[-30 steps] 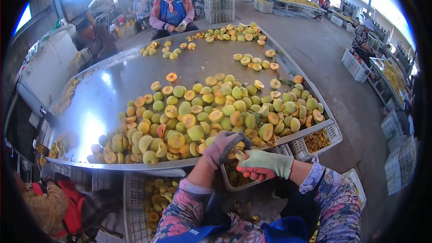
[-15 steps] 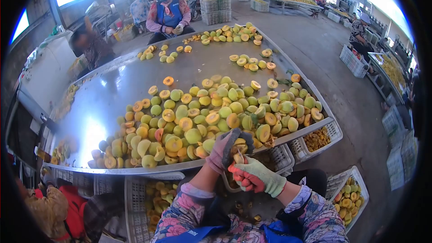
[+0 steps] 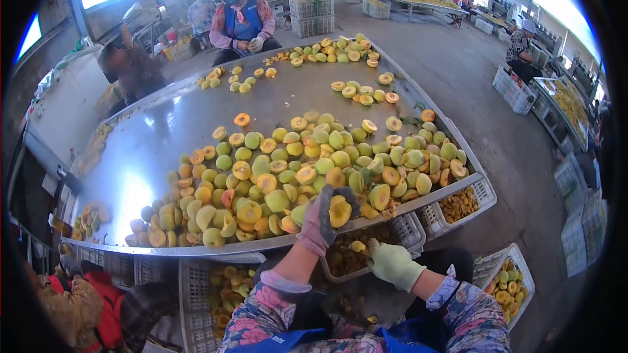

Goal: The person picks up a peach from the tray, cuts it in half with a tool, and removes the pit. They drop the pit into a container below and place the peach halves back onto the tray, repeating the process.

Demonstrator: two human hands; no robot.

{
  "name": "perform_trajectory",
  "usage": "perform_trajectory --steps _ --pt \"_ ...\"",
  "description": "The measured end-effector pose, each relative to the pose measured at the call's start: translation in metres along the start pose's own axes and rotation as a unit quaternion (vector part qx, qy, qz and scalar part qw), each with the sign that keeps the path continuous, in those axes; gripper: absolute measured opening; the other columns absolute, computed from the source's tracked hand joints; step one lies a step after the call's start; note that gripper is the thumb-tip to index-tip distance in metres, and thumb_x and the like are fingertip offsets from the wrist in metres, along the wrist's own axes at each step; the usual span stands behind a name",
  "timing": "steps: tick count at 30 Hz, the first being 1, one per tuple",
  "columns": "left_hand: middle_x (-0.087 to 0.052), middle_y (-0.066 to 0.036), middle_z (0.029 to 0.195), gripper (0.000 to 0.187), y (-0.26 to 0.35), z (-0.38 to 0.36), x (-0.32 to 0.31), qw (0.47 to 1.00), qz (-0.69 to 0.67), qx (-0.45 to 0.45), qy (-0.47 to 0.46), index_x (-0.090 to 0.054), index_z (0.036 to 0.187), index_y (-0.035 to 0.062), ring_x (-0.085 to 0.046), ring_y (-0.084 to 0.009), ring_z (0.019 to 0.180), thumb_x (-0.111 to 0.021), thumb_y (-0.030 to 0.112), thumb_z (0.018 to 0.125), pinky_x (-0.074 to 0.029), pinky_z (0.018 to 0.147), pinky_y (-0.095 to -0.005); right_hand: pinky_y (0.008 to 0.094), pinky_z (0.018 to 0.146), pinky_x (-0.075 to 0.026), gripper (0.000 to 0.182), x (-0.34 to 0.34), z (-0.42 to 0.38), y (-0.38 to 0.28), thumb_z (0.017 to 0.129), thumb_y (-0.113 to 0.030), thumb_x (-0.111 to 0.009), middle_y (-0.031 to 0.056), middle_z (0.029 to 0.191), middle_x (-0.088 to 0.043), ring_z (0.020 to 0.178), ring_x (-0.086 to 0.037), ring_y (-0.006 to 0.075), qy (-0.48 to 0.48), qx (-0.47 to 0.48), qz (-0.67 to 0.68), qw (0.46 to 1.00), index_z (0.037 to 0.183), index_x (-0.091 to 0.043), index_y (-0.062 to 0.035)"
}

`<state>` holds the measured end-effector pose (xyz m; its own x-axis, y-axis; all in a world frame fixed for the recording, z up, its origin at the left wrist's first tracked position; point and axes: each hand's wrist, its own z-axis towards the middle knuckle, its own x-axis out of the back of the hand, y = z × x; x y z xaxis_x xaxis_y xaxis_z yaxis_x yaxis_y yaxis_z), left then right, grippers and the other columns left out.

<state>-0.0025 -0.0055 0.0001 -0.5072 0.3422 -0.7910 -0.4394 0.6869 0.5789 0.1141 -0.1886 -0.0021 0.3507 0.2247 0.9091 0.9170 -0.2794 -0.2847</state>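
My left hand [image 3: 322, 219], in a pink and dark grey glove, grips a halved yellow peach [image 3: 339, 211] at the table's front edge, its cut face turned toward me. Lower and to the right is my right hand [image 3: 396, 265] in a pale green glove. Its fingers are curled, and what they hold, if anything, is hidden. A small yellow piece [image 3: 358, 246] shows just left of those fingertips, over a crate [image 3: 409, 232] with dark scraps in it. Beyond my hands, many green-yellow peach halves [image 3: 278, 200] are heaped on the metal table [image 3: 196, 108].
Crates of fruit stand at the lower left [image 3: 194, 301] and lower right [image 3: 485, 268]. Another crate [image 3: 485, 197] holds orange-brown pieces under the table's right corner. A co-worker [image 3: 243, 23] sits at the far side; another person [image 3: 82, 294] is at my left.
My hands have come apart: the right has moved down and right, away from the peach. The left still holds the half, its cut face now showing. The yellow piece has appeared between them.
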Motion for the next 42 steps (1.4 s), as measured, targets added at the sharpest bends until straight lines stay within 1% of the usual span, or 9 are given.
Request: perform_trajectory --steps 7,10,12,17,19,23,25,31,42 --pt "-0.072 -0.011 0.093 0.029 0.040 -0.040 -0.002 0.945 0.270 -0.151 0.110 -0.070 0.102 -0.0046 -0.069 -0.0172 0.079 -0.057 0.022 0.100 -0.056 0.071 -0.0286 0.0518 0.069 -0.058 0.042 -0.051 0.046 0.059 0.089 -0.014 -0.052 0.0144 0.110 -0.071 0.097 -0.071 0.0302 -0.054 -0.067 -0.092 0.992 0.130 -0.061 -0.0134" --pt "-0.073 -0.009 0.096 0.024 0.078 -0.070 0.045 0.848 0.429 -0.238 0.199 -0.070 0.108 -0.0038 -0.068 -0.0148 0.084 -0.057 0.015 0.099 -0.054 0.077 -0.0280 0.0506 0.069 -0.057 0.038 -0.086 0.055 0.099 0.091 -0.018 -0.052 0.0157 0.108 -0.072 0.096 -0.072 0.0332 -0.080 0.066 -0.179 0.978 0.125 -0.064 -0.0063" --pt "-0.074 -0.010 0.094 0.023 0.104 -0.109 0.068 0.808 0.492 -0.219 0.239 -0.070 0.109 -0.0020 -0.068 -0.0161 0.084 -0.059 0.014 0.097 -0.054 0.078 -0.0280 0.0468 0.079 -0.056 0.030 -0.122 0.074 0.125 0.088 -0.019 -0.056 0.0172 0.108 -0.071 0.097 -0.070 0.0344 -0.134 0.267 -0.151 0.942 0.109 -0.072 -0.0069" --pt "-0.072 -0.016 0.104 0.034 0.128 -0.202 0.110 0.601 0.711 -0.016 0.363 -0.071 0.109 0.0032 -0.069 -0.0332 0.096 -0.065 0.031 0.091 -0.053 0.088 -0.0376 0.0449 0.082 -0.055 0.025 -0.081 0.055 0.078 0.078 -0.022 -0.061 0.0174 0.092 -0.073 0.092 -0.071 0.0345 -0.259 0.115 -0.048 0.958 0.090 -0.076 -0.0053" --pt "-0.069 -0.016 0.112 0.037 0.123 -0.225 0.126 0.425 0.832 0.041 0.354 -0.071 0.109 0.0071 -0.062 -0.0365 0.108 -0.065 0.038 0.089 -0.048 0.096 -0.0435 0.0451 0.080 -0.055 0.026 -0.077 0.052 0.074 0.074 -0.024 -0.062 0.0152 0.080 -0.073 0.086 -0.072 0.0337 -0.284 0.056 -0.001 0.957 0.084 -0.076 -0.0048" --pt "-0.067 -0.015 0.105 0.032 0.127 -0.206 0.062 0.408 0.847 -0.093 0.329 -0.070 0.104 0.0098 -0.062 -0.0342 0.106 -0.068 0.037 0.087 -0.048 0.094 -0.0438 0.0447 0.084 -0.054 0.028 -0.091 0.050 0.072 0.076 -0.025 -0.062 0.0162 0.089 -0.074 0.092 -0.071 0.0336 -0.314 0.031 0.002 0.949 0.091 -0.077 -0.0055" --pt "-0.067 -0.014 0.105 0.034 0.127 -0.172 0.027 0.451 0.837 -0.171 0.260 -0.069 0.108 0.0096 -0.063 -0.0336 0.102 -0.070 0.035 0.086 -0.049 0.092 -0.0432 0.0450 0.089 -0.053 0.032 -0.131 0.053 0.088 0.080 -0.027 -0.061 0.0170 0.102 -0.073 0.100 -0.069 0.0348 -0.273 0.241 -0.103 0.926 0.100 -0.076 -0.0060" --pt "-0.068 -0.013 0.100 0.038 0.098 -0.003 -0.023 0.436 0.861 -0.247 0.090 -0.065 0.116 0.0119 -0.064 -0.0342 0.102 -0.066 0.039 0.088 -0.050 0.091 -0.0433 0.0462 0.084 -0.054 0.032 -0.020 0.015 0.037 0.085 -0.029 -0.060 0.0185 0.100 -0.072 0.097 -0.069 0.0346 -0.269 0.130 -0.055 0.953 0.104 -0.072 -0.0061" --pt "-0.065 -0.014 0.126 0.041 0.059 0.151 -0.072 0.216 0.971 0.090 -0.046 -0.060 0.124 0.0080 -0.061 -0.0296 0.119 -0.060 0.026 0.087 -0.047 0.099 -0.0420 0.0466 0.080 -0.052 0.039 0.047 -0.019 0.050 0.095 -0.041 -0.056 0.0172 0.098 -0.070 0.094 -0.068 0.0375 -0.239 0.130 0.116 0.955 0.114 -0.056 -0.0064"
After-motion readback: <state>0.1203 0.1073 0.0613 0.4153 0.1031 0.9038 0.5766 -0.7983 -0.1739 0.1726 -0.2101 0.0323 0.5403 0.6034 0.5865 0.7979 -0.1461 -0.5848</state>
